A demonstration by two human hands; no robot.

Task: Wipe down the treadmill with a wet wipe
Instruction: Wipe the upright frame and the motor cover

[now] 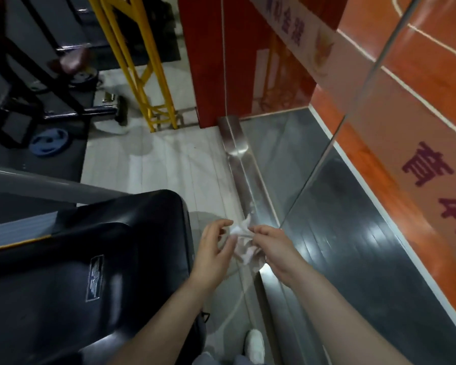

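Beside the treadmill (90, 259), left hand (213, 254) and right hand (271, 248) — fingertips pinching a wet wipe (241, 243).

Past the hands there's a yellow frame (145, 75) standing on the pale floor (169, 164), right next to a red pillar (206, 59). Off up and left of the hands sits a blue weight plate (48, 142) under a black rack (32, 83). A shiny metal strip (237, 154) runs away from the hands, orange wall (406, 75) on their right. White shoe (256, 343) down below them.
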